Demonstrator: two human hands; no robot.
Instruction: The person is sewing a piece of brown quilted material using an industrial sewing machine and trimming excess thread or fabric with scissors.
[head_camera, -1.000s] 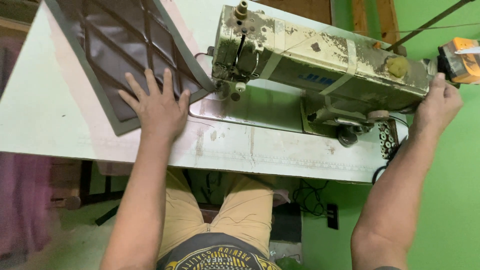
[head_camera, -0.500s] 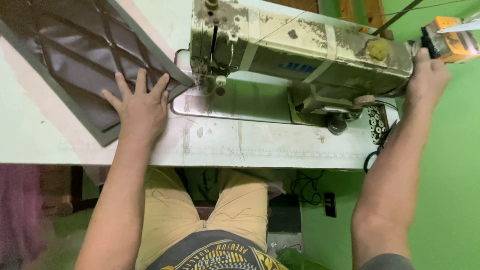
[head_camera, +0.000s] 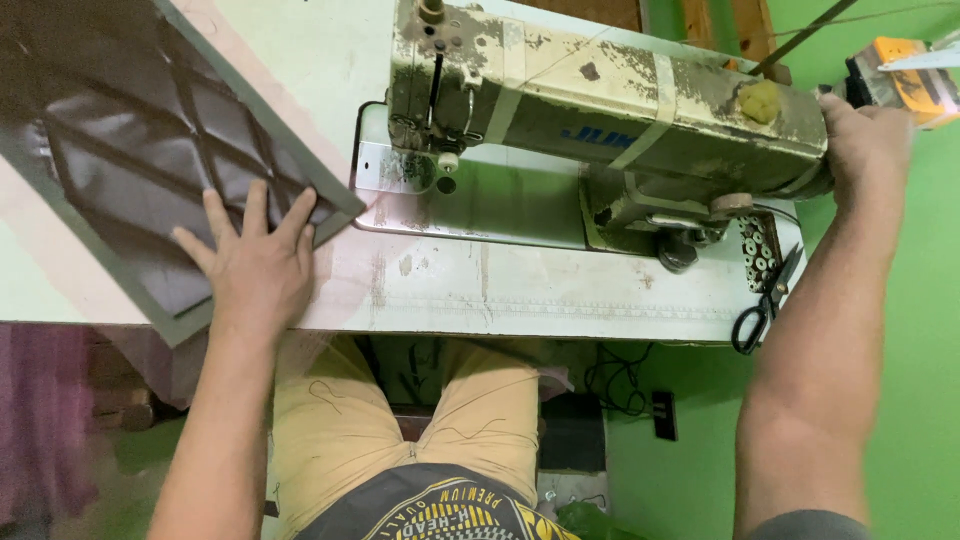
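The left hand lay flat, fingers spread wide, on the near corner of the quilted panel, a dark sheet with stitched diamond lines and a grey border. The panel rested on the sewing table, left of the needle area, its lower edge overhanging the table front. The right hand was at the far right end of the sewing machine, apparently closed on the handwheel; the grip itself was hidden. The panel appeared light, flexible and padded, with a smooth, possibly slippery face; it was best controlled by flat palm pressure or at the grey border. Scissors lay near the table's right edge.
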